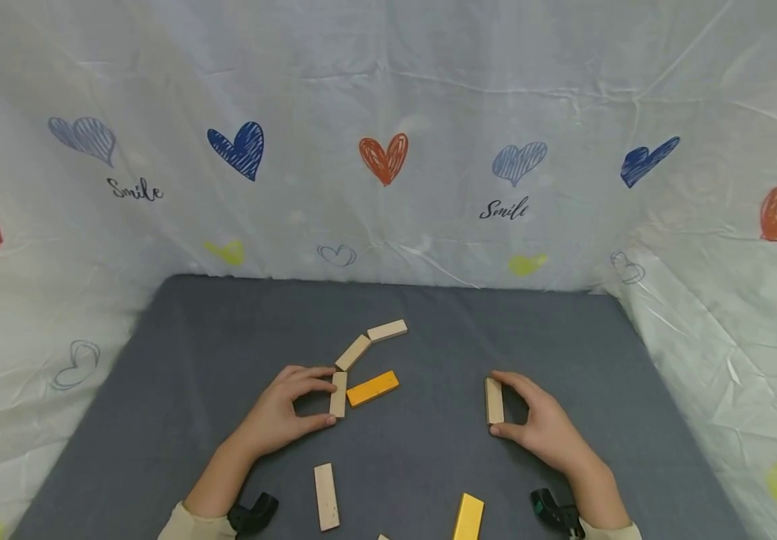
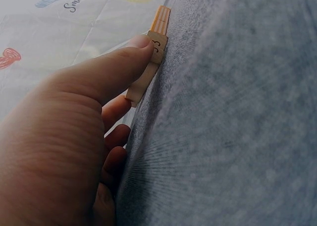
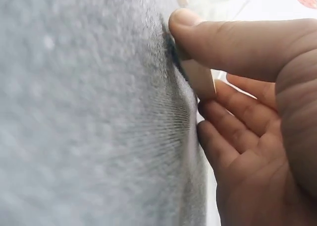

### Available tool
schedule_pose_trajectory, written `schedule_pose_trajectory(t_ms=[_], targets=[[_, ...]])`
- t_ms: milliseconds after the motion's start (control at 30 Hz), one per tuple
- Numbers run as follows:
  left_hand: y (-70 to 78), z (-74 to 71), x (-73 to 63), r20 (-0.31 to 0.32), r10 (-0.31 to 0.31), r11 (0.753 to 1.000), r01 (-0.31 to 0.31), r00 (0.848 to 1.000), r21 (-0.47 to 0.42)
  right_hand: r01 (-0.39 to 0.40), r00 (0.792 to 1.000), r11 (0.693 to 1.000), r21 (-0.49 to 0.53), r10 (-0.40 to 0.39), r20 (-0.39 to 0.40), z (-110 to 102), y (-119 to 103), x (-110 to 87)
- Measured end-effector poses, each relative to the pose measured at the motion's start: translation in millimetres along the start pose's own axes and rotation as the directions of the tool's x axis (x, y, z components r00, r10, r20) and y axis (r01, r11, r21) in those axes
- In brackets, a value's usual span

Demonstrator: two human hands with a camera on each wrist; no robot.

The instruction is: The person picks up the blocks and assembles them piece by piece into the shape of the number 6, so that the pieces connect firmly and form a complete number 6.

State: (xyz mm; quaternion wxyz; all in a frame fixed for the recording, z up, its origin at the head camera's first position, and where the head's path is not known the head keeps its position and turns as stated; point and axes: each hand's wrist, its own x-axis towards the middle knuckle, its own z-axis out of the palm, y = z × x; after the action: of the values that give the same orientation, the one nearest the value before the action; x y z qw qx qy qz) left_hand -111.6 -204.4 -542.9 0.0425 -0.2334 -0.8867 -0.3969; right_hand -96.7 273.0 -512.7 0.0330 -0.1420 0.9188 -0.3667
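My left hand (image 1: 285, 409) pinches a pale wooden block (image 1: 338, 395) lengthwise, thumb at its near end and fingers at the far end. In the left wrist view a dark mark shows on the end of that block (image 2: 157, 46), beside the thumb. Two more pale blocks, a slanted one (image 1: 352, 352) and a far one (image 1: 387, 330), run on from it in a curved row. An orange block (image 1: 373, 388) lies just right of the held one. Farther right, my right hand (image 1: 542, 416) grips another pale block (image 1: 493, 400) by its two ends; the thumb partly hides this block (image 3: 200, 80) in the right wrist view.
Nearer the front of the grey cloth-covered table (image 1: 422, 457) lie a pale block (image 1: 326, 496) and a yellow block (image 1: 468, 517). A sliver of another block (image 1: 383, 537) shows at the bottom edge. White sheeting (image 1: 442, 180) with printed hearts stands behind the table and at both sides.
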Motion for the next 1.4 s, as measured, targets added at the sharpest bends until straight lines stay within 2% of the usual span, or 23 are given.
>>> schedule_pose_trajectory(t_ms=[233, 400, 567, 700, 933, 1133, 1233, 1400], targets=[[0.4, -1.9, 0.5, 0.014, -0.016, 1.000, 0.016, 1.000, -0.008, 0.042, 0.999, 0.999, -0.024, -0.041, 0.036, -1.9, -6.3, 10.9], [-1.2, -0.8, 1.4, 0.013, -0.009, 1.000, 0.009, 1.000, -0.013, 0.044, 0.996, 0.999, 0.020, -0.045, 0.073, 0.2, -11.4, 17.3], [-1.5, 0.2, 0.9, 0.005, 0.009, 1.000, -0.009, 1.000, -0.008, 0.083, 0.989, 0.995, 0.048, -0.088, 0.120, 3.2, -17.1, 23.9], [-0.1, -0.4, 1.0, 0.000, 0.011, 1.000, -0.011, 1.000, -0.004, 0.122, 0.978, 0.989, 0.081, -0.133, 0.162, 5.1, -21.1, 29.5], [0.6, -1.3, 0.7, 0.000, 0.008, 1.000, -0.008, 1.000, -0.018, 0.145, 0.959, 0.980, 0.140, -0.174, 0.223, 8.1, -29.1, 41.5], [1.4, -2.5, 0.8, 0.018, -0.009, 0.999, 0.010, 1.000, -0.031, 0.172, 0.932, 0.967, 0.187, -0.221, 0.288, 13.1, -38.7, 53.9], [1.9, -2.4, 0.9, 0.033, -0.030, 0.999, 0.031, 0.999, -0.032, 0.187, 0.915, 0.965, 0.184, -0.239, 0.325, 16.7, -44.0, 60.3], [1.7, -2.4, 1.1, 0.032, -0.026, 0.999, 0.027, 0.999, -0.029, 0.210, 0.894, 0.961, 0.179, -0.263, 0.364, 21.7, -52.4, 69.4]])
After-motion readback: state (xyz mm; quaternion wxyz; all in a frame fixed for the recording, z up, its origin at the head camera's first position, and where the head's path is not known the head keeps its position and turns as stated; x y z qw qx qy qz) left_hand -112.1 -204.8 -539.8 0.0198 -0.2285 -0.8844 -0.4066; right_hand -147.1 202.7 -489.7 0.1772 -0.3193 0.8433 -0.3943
